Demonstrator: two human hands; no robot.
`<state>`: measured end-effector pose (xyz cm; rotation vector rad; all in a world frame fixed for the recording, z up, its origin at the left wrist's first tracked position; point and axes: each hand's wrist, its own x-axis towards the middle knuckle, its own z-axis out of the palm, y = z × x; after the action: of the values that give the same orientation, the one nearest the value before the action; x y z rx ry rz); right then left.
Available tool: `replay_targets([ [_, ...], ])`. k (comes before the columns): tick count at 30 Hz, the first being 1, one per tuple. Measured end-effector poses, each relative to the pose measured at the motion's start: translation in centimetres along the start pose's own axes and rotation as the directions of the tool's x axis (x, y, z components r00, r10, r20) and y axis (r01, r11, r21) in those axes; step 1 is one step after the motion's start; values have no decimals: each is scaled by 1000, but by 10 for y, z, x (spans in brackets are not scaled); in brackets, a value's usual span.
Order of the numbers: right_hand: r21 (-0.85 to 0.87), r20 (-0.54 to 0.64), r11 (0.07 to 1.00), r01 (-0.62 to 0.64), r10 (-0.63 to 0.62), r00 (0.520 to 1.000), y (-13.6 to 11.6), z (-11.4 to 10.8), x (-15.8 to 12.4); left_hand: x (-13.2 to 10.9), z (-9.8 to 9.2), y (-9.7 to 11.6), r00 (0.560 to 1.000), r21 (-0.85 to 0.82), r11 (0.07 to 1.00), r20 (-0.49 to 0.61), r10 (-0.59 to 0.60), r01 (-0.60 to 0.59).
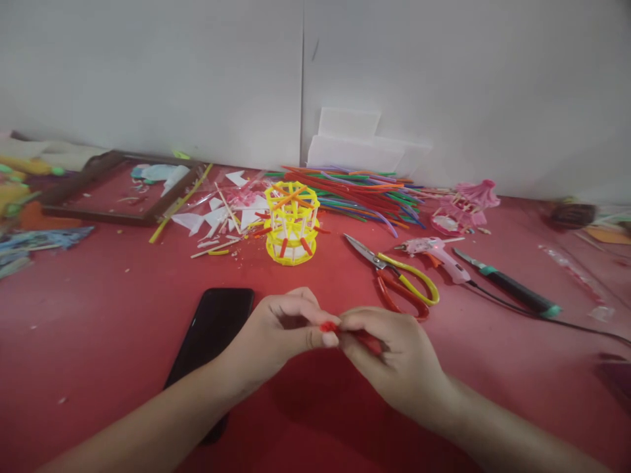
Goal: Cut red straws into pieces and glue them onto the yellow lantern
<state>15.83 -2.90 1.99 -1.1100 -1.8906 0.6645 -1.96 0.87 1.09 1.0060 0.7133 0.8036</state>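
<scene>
A small red pipe cleaner (328, 326), bent or curled, is pinched between the thumb and fingers of my left hand (276, 338). My right hand (401, 348) meets it fingertip to fingertip and grips the same red piece from the right; part of it is hidden by the fingers. Beyond my hands stands a round yellow pipe-cleaner frame (292, 253) with pale stick posts, short red pieces around its side and orange strips across the top. Under my left wrist lies a black phone (221, 315).
Right of my hands lie scissors (410, 268) with red and yellow handles, a pink glue gun (444, 259) with a cord, and a craft knife (515, 289). Behind are bundled colored pipe cleaners (345, 190), a pink model (473, 200), paper scraps (192, 222) and a brown frame (98, 215).
</scene>
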Motion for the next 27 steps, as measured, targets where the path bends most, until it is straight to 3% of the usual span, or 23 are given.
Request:
replay_targets([
  [3,-179,-30,949,261,-270,962,0,-14,3,0,2,1,998,-167,986,67,-8,19],
  [6,-334,-16,830,447,-479,878,9,-24,4,0,2,2,975,-292,931,105,-195,218],
  [9,-419,24,737,530,-575,818,23,-26,5,1,1,1,919,-260,882,101,-381,394],
  [14,-449,166,642,622,-624,763,30,-24,4,2,-2,-1,876,-78,872,61,-479,482],
  [19,-514,189,650,560,-550,813,29,-19,3,3,-5,-4,886,-45,885,37,-463,464],
  [24,-338,181,847,411,-370,911,28,-15,5,4,-5,-8,926,-74,929,-84,-368,362],
  [27,-248,166,895,370,-337,927,31,-12,5,4,-4,-8,930,-95,938,-131,-345,334],
])
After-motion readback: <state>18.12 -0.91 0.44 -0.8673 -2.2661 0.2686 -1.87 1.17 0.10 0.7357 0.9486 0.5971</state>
